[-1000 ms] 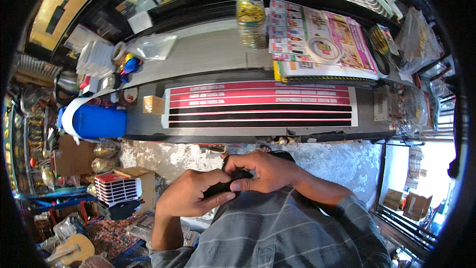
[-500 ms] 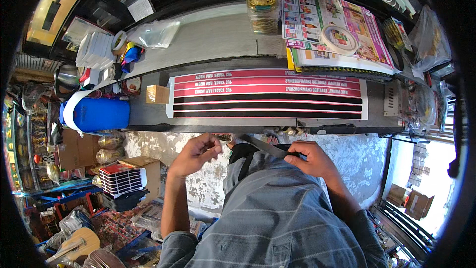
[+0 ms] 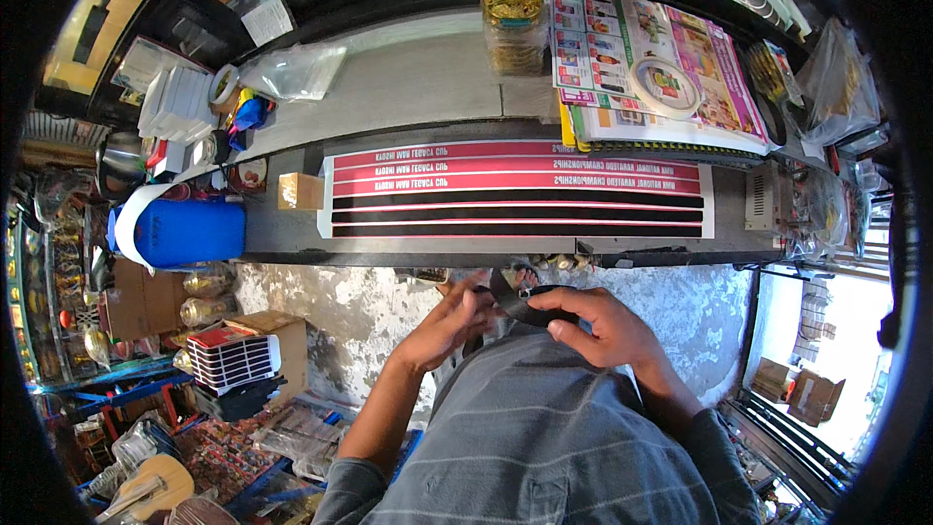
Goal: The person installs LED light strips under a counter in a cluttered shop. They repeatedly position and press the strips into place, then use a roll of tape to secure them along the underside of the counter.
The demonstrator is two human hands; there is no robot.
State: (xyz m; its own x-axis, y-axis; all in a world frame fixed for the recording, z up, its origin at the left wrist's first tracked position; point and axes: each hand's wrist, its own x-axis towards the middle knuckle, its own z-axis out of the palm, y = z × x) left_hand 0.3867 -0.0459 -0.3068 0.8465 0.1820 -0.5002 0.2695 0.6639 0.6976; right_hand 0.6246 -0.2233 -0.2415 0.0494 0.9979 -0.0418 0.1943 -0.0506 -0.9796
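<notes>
A cluttered little workshop spread around a long grey counter [image 3: 428, 78], its front edge taken up by a wide printed sheet [image 3: 515, 196] of red and black bands, laid flat and square to the edge, probably so it stayed uncreased. Below the counter's lip, close against the person's grey striped shirt [image 3: 544, 447], both hands met on a dark strip [image 3: 513, 299] (a strap or a length of tape, too small to tell which). The left hand [image 3: 452, 321] had its fingers curled onto the strip's left part, and the right hand [image 3: 598, 323] pinched the other end between thumb and forefinger, so the strip ran taut between them, seemingly to keep it from twisting. To the left, a blue cylinder with a white cap [image 3: 175, 228] lay on its side beside a small cardboard box [image 3: 299, 191]. Farther back stood a clear tub of gold pieces [image 3: 512, 19], and a roll of tape [image 3: 664, 84] rested on bright printed leaflets [image 3: 641, 68], perhaps weighting them.
</notes>
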